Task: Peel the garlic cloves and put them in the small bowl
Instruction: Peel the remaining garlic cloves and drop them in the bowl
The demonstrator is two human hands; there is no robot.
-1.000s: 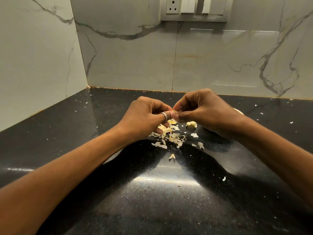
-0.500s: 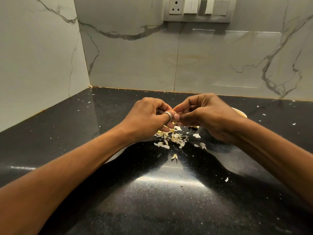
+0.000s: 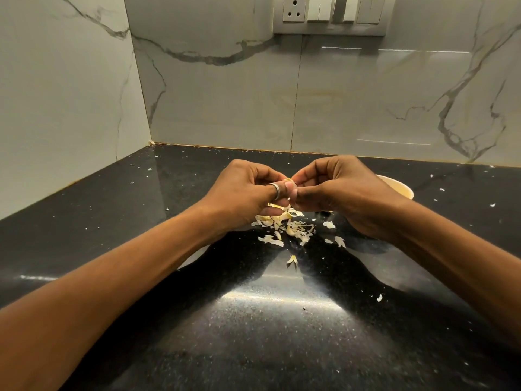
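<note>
My left hand (image 3: 242,193) and my right hand (image 3: 338,193) meet fingertip to fingertip above the black counter. Between them they pinch a small garlic clove (image 3: 288,180), of which only a pale sliver shows. A ring sits on my left thumb. Below the hands lies a heap of pale garlic peels (image 3: 287,227). The small cream bowl (image 3: 400,187) stands just behind my right wrist, mostly hidden by it; its contents are out of sight.
The black speckled counter (image 3: 267,320) runs into a marble corner at the back left. Small peel flecks are scattered over the counter. A switch and socket panel (image 3: 329,14) sits high on the back wall.
Both hands have stayed together on the clove with small finger shifts. A clove that lay on the counter under my right hand a second ago is now hidden.
</note>
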